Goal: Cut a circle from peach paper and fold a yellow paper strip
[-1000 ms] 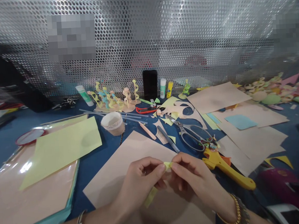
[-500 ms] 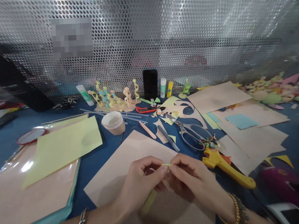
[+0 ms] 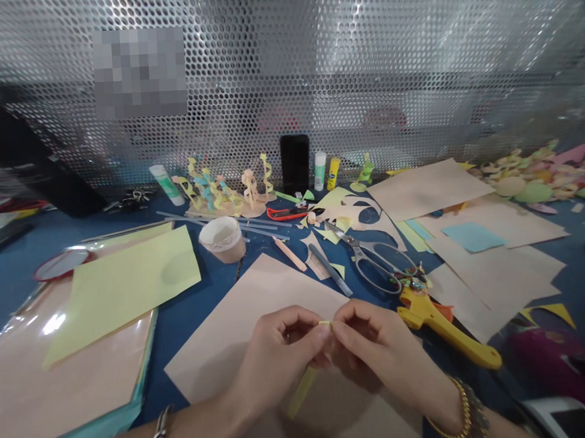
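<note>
My left hand (image 3: 287, 350) and my right hand (image 3: 378, 352) meet above a large pale pink paper sheet (image 3: 220, 334). Both pinch a narrow yellow paper strip (image 3: 301, 393) between thumb and fingers. Its top edge shows between the thumb tips, and a longer tail hangs down below the left hand. The part inside the fingers is hidden, so its fold or curl cannot be made out. Beyond the hands lie a pink pencil-like stick (image 3: 290, 254), a grey-blue pen-like stick (image 3: 330, 270) and scissors (image 3: 373, 260).
A yellow-handled glue gun (image 3: 445, 332) lies to the right, near loose paper sheets (image 3: 501, 273). A paper cup (image 3: 224, 241) and a yellow sheet (image 3: 129, 286) are at left. Behind stand curled paper figures (image 3: 222, 193), glue sticks (image 3: 320, 172) and a phone (image 3: 295, 163) against perforated metal.
The strip's hanging tail has swung slightly right and down and shows more clearly. Both hands keep their pinch in nearly the same place.
</note>
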### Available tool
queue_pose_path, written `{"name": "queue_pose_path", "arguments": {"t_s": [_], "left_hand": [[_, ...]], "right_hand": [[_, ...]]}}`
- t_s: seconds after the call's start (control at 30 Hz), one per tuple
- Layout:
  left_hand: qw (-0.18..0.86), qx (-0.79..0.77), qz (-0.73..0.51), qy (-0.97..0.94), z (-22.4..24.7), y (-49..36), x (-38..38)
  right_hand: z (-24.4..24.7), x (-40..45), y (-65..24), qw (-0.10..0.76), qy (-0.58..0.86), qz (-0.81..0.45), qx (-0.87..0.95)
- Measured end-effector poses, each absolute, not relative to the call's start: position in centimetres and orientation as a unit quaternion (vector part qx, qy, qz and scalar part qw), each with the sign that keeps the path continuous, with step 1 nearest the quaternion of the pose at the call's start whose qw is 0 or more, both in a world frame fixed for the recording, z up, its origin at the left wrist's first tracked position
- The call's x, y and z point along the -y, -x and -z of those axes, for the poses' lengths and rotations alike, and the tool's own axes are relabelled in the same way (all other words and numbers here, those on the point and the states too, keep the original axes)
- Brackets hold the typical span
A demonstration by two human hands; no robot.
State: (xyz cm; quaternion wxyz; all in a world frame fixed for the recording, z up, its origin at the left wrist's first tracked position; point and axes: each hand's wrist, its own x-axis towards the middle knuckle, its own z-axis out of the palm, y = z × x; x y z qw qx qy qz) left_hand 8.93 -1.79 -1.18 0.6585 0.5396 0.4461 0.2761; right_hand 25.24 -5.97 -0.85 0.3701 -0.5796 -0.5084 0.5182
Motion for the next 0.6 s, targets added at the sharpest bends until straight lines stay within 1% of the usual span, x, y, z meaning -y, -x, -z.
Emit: {"name": "queue_pose_path", "arguments": {"t_s": [0.17,0.47,0.6], "left_hand": [[0.683,-0.423,-0.285,-0.523,0.69,-8.89,1.74],[0.654,-0.458,-0.274,-0.536,1.19,-8.94,1.67],[0.652,-0.459,-0.275,-0.538,1.38,-8.89,1.63]], "right_hand": [[0.84,5.94,-25.21,0.371,0.584,-0.537,0.482],[1.07,6.16,-25.16,0.392,0.556,-0.550,0.485],[0.94,6.15,-25.18,0.380,0.563,-0.540,0.497]]}}
